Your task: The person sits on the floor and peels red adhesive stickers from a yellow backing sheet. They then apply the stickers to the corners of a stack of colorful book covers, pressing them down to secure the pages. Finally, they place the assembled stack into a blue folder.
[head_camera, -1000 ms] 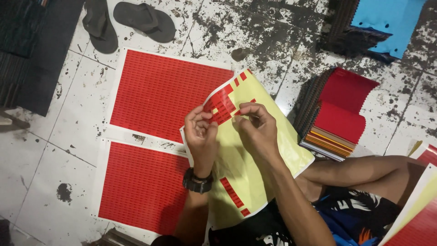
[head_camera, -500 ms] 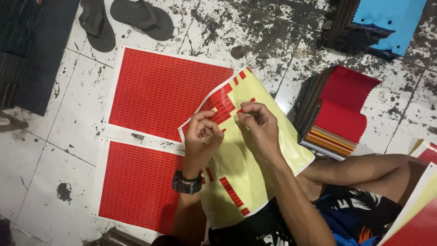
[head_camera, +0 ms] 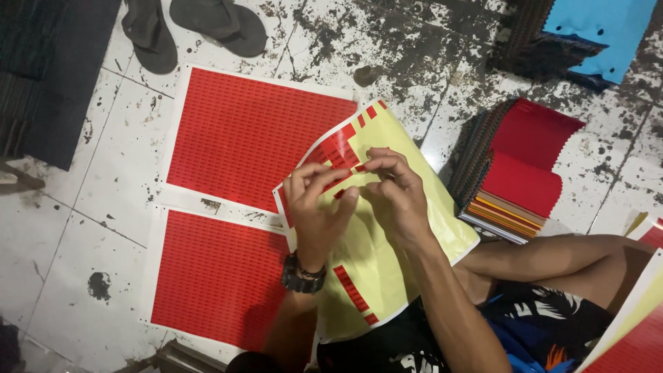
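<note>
A yellow backing sheet with a few small red stickers left on it lies over my lap. My left hand, with a dark watch on the wrist, is above its upper left part, thumb and forefinger pinched on a small red sticker. My right hand is beside it, fingertips together near the same sticker, resting on the sheet. Two full red sticker sheets lie flat on the floor to the left.
A fanned stack of red and coloured sheets lies to the right. A pair of dark sandals sits at the top. A blue sheet on a dark pile is at the top right. More sheets show at the bottom right corner.
My left hand has shifted down and right on the yellow sheet, closer to my right hand. Both hands now pinch at one small red sticker.
</note>
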